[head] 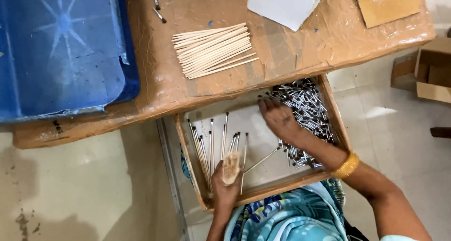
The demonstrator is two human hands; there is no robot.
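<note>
Wooden tray point(331, 110) of metal ferrules point(305, 105) and brushes point(221, 140), right hand point(281, 120) fingers spread, left hand point(226, 187) gripping wad point(230, 167)

Shiny metal ferrules point(305, 105), pale wooden sticks point(213, 51)

Blue tray point(61, 48), pale sticks point(213, 51), silver ferrules point(305, 105), gold bangle point(346, 166), blue floral garment point(286, 220)

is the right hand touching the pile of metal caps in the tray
Touching. The head view shows the right hand lying on the pile of metal caps, fingers reaching into it.
</note>
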